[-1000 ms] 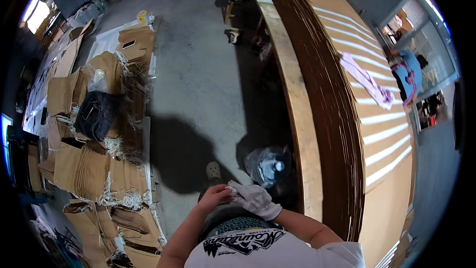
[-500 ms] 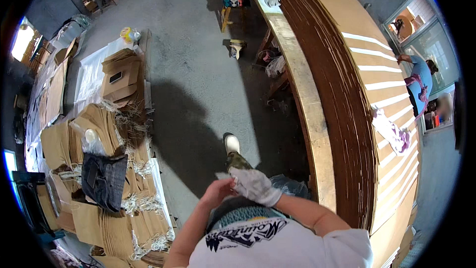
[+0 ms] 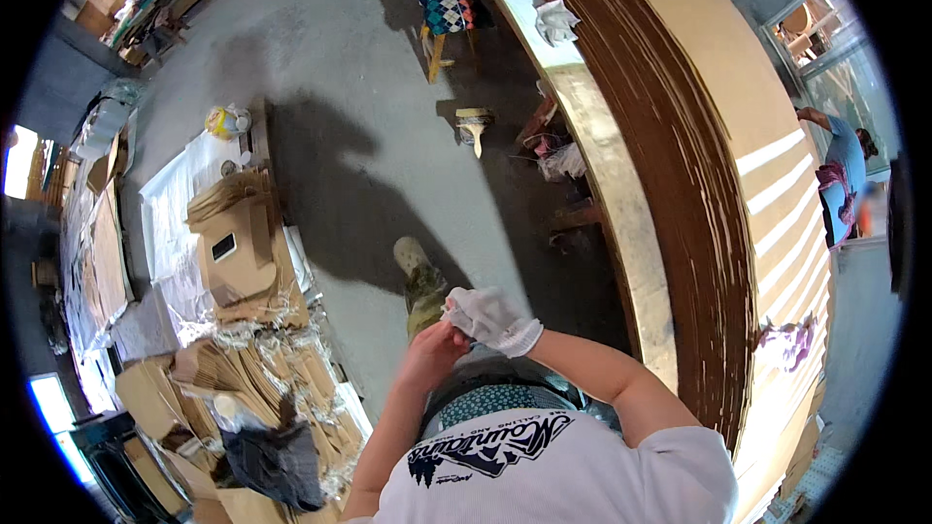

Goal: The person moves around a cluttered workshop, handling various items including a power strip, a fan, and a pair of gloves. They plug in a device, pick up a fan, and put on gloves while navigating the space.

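Observation:
My right hand (image 3: pixel 493 321) wears a white knitted glove (image 3: pixel 505 328). Its fingers curl inward in front of my waist, and whatever may be inside them is hidden. My left hand (image 3: pixel 434 355) is bare and closed, its fingertips pinching the glove's cloth near the right fingers. Both hands meet just above my patterned teal waist cloth (image 3: pixel 488 403). A second white glove (image 3: pixel 555 21) lies crumpled on the long bench to the far right of them.
A long stack of brown sheets (image 3: pixel 680 194) runs beside the narrow bench (image 3: pixel 621 184) at right. A wide brush (image 3: pixel 474 126) lies on the floor (image 3: pixel 388 155) ahead, near a stool (image 3: pixel 442 10). At left are bundled brown paper pieces (image 3: pixel 238 281) with a phone (image 3: pixel 224 246). Another person (image 3: pixel 843 175) stands far right.
I have stepped forward: the brush, stool and bench glove sit nearer, and the other foot leads. My hands stay together, raised slightly, with the glove still on the right hand.

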A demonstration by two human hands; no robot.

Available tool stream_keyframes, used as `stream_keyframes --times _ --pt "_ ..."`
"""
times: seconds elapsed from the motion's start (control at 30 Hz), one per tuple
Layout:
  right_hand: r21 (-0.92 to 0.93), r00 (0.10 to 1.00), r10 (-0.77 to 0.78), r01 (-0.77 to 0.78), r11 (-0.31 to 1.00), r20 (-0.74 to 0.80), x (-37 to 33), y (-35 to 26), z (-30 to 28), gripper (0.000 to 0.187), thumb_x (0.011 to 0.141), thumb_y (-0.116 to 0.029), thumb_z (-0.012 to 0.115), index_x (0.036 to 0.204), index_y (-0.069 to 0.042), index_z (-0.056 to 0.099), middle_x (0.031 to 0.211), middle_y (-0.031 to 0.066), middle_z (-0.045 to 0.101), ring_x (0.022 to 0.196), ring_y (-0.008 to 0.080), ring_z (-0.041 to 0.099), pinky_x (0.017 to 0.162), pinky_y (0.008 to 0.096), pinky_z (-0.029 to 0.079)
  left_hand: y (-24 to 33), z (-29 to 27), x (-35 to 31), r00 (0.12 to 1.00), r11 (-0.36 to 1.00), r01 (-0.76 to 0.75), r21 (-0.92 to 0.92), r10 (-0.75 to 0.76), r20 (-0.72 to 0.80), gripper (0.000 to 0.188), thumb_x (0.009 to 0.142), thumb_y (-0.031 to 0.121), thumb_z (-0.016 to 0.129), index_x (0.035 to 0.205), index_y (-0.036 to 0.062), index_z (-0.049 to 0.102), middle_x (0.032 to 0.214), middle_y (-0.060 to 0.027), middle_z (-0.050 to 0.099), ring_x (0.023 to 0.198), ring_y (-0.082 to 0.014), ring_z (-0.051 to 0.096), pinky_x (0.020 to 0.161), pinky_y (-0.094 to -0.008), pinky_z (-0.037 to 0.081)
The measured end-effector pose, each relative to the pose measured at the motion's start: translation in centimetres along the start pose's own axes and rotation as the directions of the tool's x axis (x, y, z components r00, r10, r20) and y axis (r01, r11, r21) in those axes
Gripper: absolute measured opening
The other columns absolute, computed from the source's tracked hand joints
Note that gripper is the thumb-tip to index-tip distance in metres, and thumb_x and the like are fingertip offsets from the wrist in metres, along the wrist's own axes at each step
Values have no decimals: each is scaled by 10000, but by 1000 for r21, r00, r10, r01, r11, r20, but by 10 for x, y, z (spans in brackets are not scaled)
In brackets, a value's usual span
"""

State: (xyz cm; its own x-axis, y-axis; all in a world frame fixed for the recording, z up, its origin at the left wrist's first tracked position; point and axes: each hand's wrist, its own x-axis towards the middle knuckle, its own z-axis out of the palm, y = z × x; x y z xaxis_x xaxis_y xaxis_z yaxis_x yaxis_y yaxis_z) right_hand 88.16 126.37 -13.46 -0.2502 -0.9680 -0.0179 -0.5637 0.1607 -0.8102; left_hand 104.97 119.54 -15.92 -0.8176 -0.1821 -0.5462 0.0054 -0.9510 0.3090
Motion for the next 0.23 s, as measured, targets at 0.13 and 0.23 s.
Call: stream_keyframes --times 0.13,0.23 --pt "178 988 151 -153 972 22 104 2 -1 220 956 -271 501 961 -68 587 736 157 614 699 363 625 616 431 480 102 -23 64 996 997 56 59 -52 -72 178 974 222 563 940 53 608 861 -27 600 853 -161 574 815 -317 469" --pt "78 962 27 -6 997 -272 192 -10 -18 348 996 -366 465 1145 -92 619 905 161 693 770 250 690 705 354 539 193 -9 108 990 987 125 102 -117 -79 203 973 240 576 980 41 619 860 -21 605 846 -161 570 816 -314 467"
